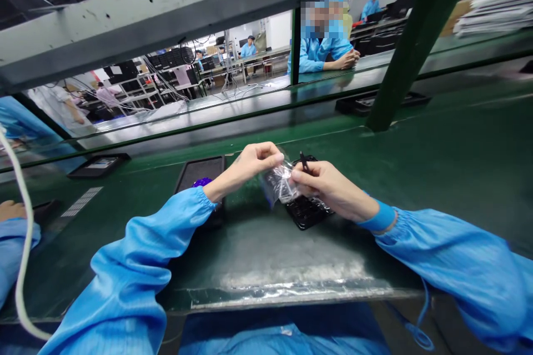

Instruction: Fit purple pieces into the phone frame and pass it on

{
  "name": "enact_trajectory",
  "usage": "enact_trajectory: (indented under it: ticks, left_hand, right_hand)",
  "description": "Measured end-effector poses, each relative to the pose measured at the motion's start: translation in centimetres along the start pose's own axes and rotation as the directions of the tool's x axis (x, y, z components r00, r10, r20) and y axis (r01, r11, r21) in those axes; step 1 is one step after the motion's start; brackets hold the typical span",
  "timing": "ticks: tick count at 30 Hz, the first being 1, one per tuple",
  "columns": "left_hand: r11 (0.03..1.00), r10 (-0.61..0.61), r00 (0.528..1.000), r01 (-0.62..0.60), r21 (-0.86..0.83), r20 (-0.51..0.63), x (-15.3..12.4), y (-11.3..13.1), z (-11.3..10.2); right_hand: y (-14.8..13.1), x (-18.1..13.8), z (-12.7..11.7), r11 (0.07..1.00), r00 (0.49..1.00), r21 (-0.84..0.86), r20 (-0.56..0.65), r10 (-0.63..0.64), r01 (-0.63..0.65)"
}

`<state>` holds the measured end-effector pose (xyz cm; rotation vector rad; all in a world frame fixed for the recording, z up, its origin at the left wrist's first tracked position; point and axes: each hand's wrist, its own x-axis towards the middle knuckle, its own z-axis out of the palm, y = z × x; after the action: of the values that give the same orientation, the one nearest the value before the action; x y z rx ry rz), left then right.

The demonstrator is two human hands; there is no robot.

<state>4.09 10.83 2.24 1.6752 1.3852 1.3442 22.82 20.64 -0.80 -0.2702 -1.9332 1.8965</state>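
Between my two hands hangs a clear plastic bag point(280, 184), crinkled and shiny, with something pale inside that I cannot make out. My left hand point(259, 158) pinches the bag's upper left edge between thumb and fingers. At the bag's right side, my right hand point(322, 182) pinches it too, and a thin black tool point(304, 162), perhaps tweezers, sticks up from those fingers. Below them on the bench lies a black plastic tray point(306, 215), partly hidden by the right hand and the bag.
A dark foam-lined tray point(200, 169) with a purple object point(202, 182) lies behind my left forearm. Other black trays point(99, 165) sit along the green bench point(266, 255). A green post point(420, 39) rises at right. A co-worker point(325, 50) leans across the far side; a white cable point(25, 233) hangs left.
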Motion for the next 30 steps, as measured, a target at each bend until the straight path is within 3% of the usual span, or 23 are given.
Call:
enact_trajectory:
  ticks: [4, 7, 13, 16, 18, 19, 21, 23, 30]
  left_hand:
    - [0.982, 0.094, 0.969, -0.052, 0.181, -0.228, -0.8, 0.2, -0.3]
    - [0.949, 0.144, 0.959, -0.065, 0.308, -0.243, -1.0, 0.5, -0.5]
    - [0.930, 0.154, 0.958, -0.058, 0.362, -0.241, -0.5, -0.2, -0.6]
    - [0.787, 0.390, 0.880, -0.168, 0.593, -0.269, -0.9, -0.7, 0.0]
    - [0.633, 0.536, 0.826, -0.256, 0.731, -0.175, -1.5, -0.8, 0.7]
    - [0.576, 0.558, 0.824, -0.296, 0.762, -0.101, -1.8, -0.7, 1.1]
    - [0.533, 0.529, 0.848, -0.351, 0.770, 0.020, -2.5, -0.7, 1.9]
    - [0.552, 0.478, 0.876, -0.357, 0.753, 0.065, -2.8, -0.6, 2.4]
    - [0.651, 0.348, 0.937, -0.272, 0.709, 0.040, -2.7, 0.1, 2.4]
  right_hand:
    - [0.0, 0.3, -0.3, 1.000, 1.000, 0.013, -0.016, 0.005, -0.005]
    - [-0.3, 0.2, -0.2, 0.998, 1.000, -0.054, -0.002, 0.015, -0.015]
    - [-0.6, -0.3, 0.3, 0.997, 1.000, -0.074, 0.011, 0.019, -0.018]
    - [-0.4, -0.3, 0.2, 0.998, 0.999, -0.061, -0.028, -0.015, 0.013]
    - [-0.2, -0.2, 0.1, 0.998, 0.998, -0.052, -0.053, -0.038, 0.036]
    - [-0.1, -0.2, 0.1, 0.998, 0.997, -0.048, -0.062, -0.048, 0.045]
    - [0.0, -0.2, 0.0, 0.997, 0.995, -0.046, -0.073, -0.061, 0.058]
    - [0.1, -0.2, -0.1, 0.996, 0.994, -0.057, -0.076, -0.076, 0.071]
    - [0.6, -0.1, -0.5, 0.990, 0.994, -0.110, -0.058, -0.093, 0.086]
